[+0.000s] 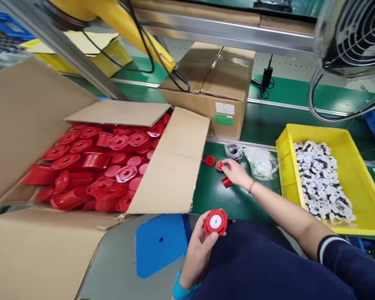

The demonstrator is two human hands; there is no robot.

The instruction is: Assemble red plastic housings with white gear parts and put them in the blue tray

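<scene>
My left hand (200,246) is closed around a round red part (216,222) with a white toothed disc in its middle, held low near my body. Over the green work surface, my right hand (236,171) has its fingertips at a small red part (219,165); whether they grip it cannot be made out. Another red part (209,161) lies just left of it. A red cylindrical piece (226,182) lies below my right hand. Behind that hand are a clear bag with dark pieces (234,151) and a clear bag with whitish contents (261,163).
An open cardboard box (171,166) full of red parts stands at the left. A yellow bin (367,196) with white and black pieces is at the right. Behind stand a closed carton (228,83), a yellow arm (137,31) with cables, and a fan (359,37).
</scene>
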